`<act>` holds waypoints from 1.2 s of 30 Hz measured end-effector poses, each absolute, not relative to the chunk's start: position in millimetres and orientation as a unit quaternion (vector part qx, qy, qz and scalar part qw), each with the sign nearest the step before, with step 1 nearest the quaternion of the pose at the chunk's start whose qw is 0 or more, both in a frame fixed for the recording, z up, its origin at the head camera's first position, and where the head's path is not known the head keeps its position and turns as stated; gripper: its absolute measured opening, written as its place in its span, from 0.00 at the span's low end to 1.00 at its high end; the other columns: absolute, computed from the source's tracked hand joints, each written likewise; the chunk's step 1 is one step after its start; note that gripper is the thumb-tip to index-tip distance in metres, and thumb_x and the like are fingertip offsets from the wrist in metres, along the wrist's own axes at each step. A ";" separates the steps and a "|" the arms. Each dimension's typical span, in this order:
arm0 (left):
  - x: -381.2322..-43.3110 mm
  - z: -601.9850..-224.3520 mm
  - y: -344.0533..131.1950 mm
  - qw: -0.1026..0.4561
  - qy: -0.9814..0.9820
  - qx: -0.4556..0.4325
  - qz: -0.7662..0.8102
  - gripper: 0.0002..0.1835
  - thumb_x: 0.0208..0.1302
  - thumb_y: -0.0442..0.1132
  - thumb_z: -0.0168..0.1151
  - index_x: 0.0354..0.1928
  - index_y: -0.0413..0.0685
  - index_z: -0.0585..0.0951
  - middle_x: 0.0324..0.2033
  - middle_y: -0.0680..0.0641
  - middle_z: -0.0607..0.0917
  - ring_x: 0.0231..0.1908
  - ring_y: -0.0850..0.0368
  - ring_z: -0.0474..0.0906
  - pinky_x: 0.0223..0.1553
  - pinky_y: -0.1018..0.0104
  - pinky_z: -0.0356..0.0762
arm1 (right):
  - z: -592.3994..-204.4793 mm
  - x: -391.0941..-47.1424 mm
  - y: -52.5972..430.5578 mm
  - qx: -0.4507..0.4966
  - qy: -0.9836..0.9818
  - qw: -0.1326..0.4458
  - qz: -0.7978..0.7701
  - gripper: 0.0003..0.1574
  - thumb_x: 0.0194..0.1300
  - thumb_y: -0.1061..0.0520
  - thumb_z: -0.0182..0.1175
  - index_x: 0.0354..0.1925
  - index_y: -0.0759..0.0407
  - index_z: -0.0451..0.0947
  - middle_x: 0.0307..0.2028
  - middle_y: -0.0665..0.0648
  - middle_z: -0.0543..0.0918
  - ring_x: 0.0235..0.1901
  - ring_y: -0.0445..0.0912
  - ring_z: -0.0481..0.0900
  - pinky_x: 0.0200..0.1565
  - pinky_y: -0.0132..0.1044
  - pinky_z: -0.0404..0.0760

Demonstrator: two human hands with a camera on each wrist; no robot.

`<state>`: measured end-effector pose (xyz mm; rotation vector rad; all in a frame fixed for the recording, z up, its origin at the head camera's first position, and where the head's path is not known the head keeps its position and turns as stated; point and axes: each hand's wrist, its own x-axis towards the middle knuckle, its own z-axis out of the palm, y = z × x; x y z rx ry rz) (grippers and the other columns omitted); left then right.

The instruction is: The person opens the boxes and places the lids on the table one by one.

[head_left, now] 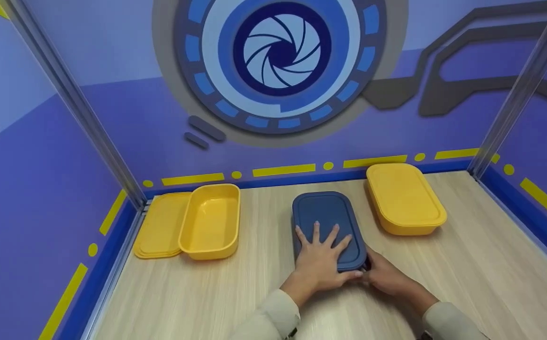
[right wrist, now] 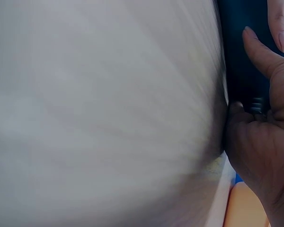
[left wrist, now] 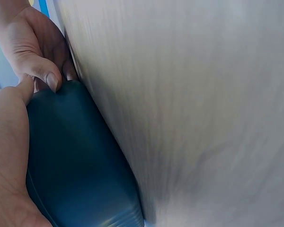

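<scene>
A dark blue lidded food container (head_left: 324, 208) stands on the table in the middle of the head view, its lid on top. My left hand (head_left: 319, 264) rests on the lid with fingers spread, the thumb reaching over the near edge. At the near right corner my right hand (head_left: 387, 276) grips the container, its thumb against the near end and its fingers round the right side. In the left wrist view that thumb lies on the blue wall (left wrist: 80, 151). The right fingertips are partly hidden in the head view.
An open yellow container (head_left: 212, 217) stands at the left, beside a yellow lid (head_left: 160, 226) lying on the table (head_left: 183, 302). To the right is a yellow container with its lid on (head_left: 408, 196). Printed walls (head_left: 273, 156) enclose the back and sides.
</scene>
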<state>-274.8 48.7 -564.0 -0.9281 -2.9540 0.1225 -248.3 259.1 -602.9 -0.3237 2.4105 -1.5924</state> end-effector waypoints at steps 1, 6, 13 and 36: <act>-274.7 -563.8 49.0 0.021 -0.953 -0.300 0.040 0.52 0.60 0.92 0.27 0.84 0.85 0.48 0.87 0.56 0.54 0.85 0.32 0.50 0.73 0.15 0.50 | -603.0 -248.6 259.4 -0.108 0.823 0.119 -0.544 0.72 0.60 0.57 0.75 0.88 0.51 0.41 0.86 0.63 0.52 0.87 0.59 0.46 0.64 0.09 0.50; -274.9 -563.5 49.9 0.017 -0.954 -0.298 0.037 0.52 0.60 0.92 0.26 0.84 0.85 0.47 0.87 0.56 0.53 0.85 0.32 0.49 0.74 0.15 0.49 | -602.6 -249.2 260.4 -0.101 0.826 0.124 -0.541 0.72 0.60 0.58 0.75 0.88 0.50 0.42 0.87 0.62 0.51 0.87 0.59 0.45 0.64 0.10 0.49; -275.2 -563.7 50.3 0.017 -0.953 -0.299 0.034 0.52 0.60 0.92 0.27 0.85 0.85 0.47 0.87 0.56 0.53 0.85 0.32 0.48 0.74 0.15 0.49 | -603.0 -248.9 260.3 -0.094 0.832 0.118 -0.534 0.71 0.59 0.57 0.76 0.88 0.50 0.45 0.86 0.61 0.53 0.87 0.59 0.48 0.67 0.13 0.51; -275.3 -564.6 49.0 0.024 -0.952 -0.301 0.047 0.55 0.55 0.94 0.22 0.85 0.85 0.45 0.87 0.57 0.52 0.85 0.32 0.49 0.73 0.15 0.51 | -603.2 -248.1 259.0 -0.093 0.836 0.113 -0.529 0.71 0.57 0.65 0.71 0.88 0.54 0.43 0.86 0.63 0.52 0.86 0.57 0.49 0.65 0.11 0.51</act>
